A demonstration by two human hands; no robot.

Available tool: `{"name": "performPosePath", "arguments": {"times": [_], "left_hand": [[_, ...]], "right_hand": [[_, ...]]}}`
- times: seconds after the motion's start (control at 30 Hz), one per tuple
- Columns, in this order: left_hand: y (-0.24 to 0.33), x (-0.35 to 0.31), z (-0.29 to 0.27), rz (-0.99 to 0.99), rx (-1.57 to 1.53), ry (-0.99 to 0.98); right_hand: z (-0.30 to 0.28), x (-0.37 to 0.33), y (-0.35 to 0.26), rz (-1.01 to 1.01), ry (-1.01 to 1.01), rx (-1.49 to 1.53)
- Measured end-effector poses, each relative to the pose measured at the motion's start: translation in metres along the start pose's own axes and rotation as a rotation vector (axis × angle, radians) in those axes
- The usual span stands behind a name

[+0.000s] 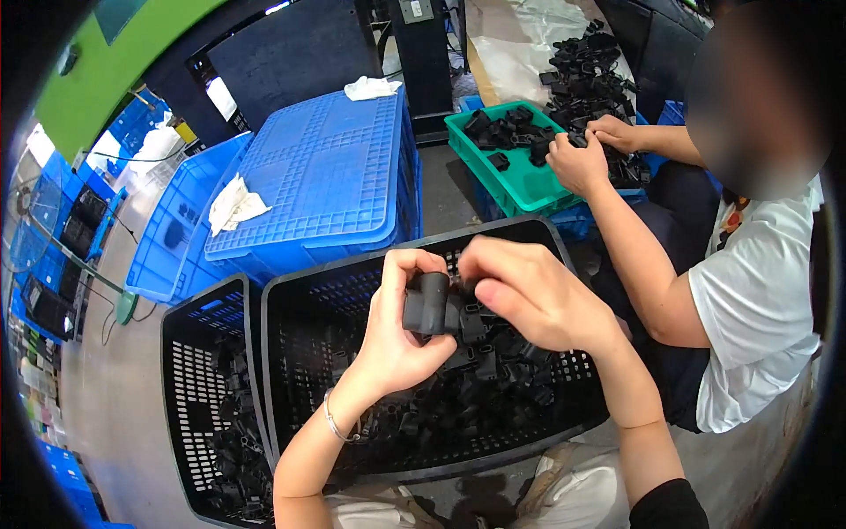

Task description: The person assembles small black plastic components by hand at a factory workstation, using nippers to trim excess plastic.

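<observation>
My left hand point(394, 344) grips a black moulded plastic part point(433, 302) with a rounded, tube-like section, its fingers behind the part and its thumb below. Close on the right is my right hand point(542, 300), its fingers curled in toward the part. The fingertips are partly hidden, and I cannot see what they pinch, if anything. Both hands are above a large black slatted basket point(304, 309). Many loose black plastic parts point(458, 392) lie inside it.
A narrower black basket point(189, 370) with similar parts stands left. Beyond are a lidded blue crate point(322, 163) with white cloths point(236, 204) and an open blue bin point(176, 234). At right, a co-worker point(749, 300) handles parts over a green tray point(480, 167), beside a dark heap point(590, 75).
</observation>
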State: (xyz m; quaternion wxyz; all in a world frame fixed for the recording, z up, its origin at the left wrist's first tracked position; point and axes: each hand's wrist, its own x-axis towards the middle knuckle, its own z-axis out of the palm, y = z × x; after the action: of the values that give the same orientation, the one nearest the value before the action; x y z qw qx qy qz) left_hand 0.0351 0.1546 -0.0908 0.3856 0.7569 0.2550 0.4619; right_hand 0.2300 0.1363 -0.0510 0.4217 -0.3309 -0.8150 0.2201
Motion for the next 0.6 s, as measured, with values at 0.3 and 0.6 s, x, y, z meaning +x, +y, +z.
{"name": "performPosePath", "arguments": {"times": [0.3, 0.6], "left_hand": [[0.007, -0.005, 0.000, -0.053, 0.050, 0.059], [-0.002, -0.004, 0.001, 0.067, 0.171, 0.157]], "right_hand": [[0.007, -0.002, -0.019, -0.060, -0.049, -0.217], [0.011, -0.001, -0.020, -0.056, -0.079, -0.273]]}}
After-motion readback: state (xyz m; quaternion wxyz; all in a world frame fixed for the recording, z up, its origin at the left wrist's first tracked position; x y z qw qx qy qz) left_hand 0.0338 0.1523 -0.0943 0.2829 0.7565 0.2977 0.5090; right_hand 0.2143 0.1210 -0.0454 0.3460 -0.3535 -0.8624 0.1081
